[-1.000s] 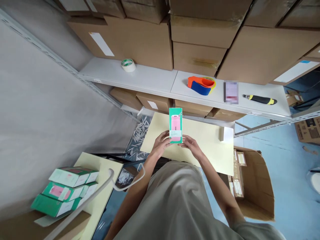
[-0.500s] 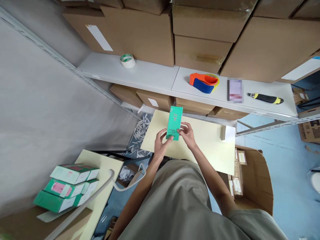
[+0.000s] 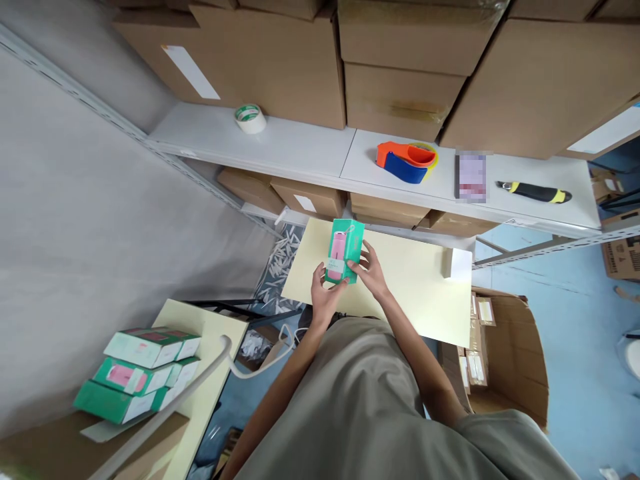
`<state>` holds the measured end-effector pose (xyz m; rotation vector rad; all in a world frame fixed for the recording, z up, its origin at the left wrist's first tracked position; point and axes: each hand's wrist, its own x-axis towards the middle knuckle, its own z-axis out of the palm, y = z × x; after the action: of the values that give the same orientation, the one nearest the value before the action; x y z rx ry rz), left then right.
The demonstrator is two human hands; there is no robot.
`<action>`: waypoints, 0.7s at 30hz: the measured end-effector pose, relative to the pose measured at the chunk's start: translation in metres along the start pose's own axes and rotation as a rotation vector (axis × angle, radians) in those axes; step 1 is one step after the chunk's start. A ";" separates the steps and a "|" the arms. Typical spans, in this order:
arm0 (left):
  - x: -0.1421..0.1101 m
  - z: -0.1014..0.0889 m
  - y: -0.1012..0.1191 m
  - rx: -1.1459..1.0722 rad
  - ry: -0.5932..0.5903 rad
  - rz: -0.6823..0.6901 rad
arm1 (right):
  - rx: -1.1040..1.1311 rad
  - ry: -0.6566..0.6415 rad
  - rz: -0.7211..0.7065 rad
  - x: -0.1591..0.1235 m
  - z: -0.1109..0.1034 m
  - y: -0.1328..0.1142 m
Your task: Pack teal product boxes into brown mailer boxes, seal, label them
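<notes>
A green product box point(image 3: 353, 243) with a pink bottle-like item pictured on one face is held up over the pale yellow table point(image 3: 415, 293). My left hand point(image 3: 326, 297) grips its lower left corner, thumb along the bottom edge. At the lower right edge, my right hand point(image 3: 369, 270) holds it between thumb and fingers. The box is turned so that two of its long faces show. To the right on the same table stands a small white box point(image 3: 457, 264).
A grey shelf point(image 3: 310, 150) carries a tape roll point(image 3: 250, 119), an orange and blue tape dispenser point(image 3: 407, 162), a pixelated rectangle point(image 3: 471, 177) and a utility knife point(image 3: 535, 192). Green boxes point(image 3: 135, 378) are stacked at left. An open carton point(image 3: 517, 353) with small packages stands at right.
Both hands have rotated the green box about its long axis, bringing the face with the pink picture into view. The camera view has shifted slightly.
</notes>
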<state>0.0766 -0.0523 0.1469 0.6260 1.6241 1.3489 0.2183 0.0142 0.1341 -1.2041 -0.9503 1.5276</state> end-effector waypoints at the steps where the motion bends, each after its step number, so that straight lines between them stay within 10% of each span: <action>1: -0.001 0.000 0.000 -0.006 -0.023 0.005 | -0.027 0.028 -0.014 0.000 0.002 0.001; 10: -0.001 -0.012 0.000 -0.332 -0.229 -0.380 | 0.083 0.015 0.008 -0.001 -0.008 0.005; 21: -0.002 -0.011 -0.008 -0.201 -0.062 -0.182 | -0.078 0.082 -0.104 -0.013 0.003 -0.009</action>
<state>0.0697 -0.0618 0.1398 0.3869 1.4379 1.3241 0.2178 0.0040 0.1464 -1.2438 -1.0095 1.3603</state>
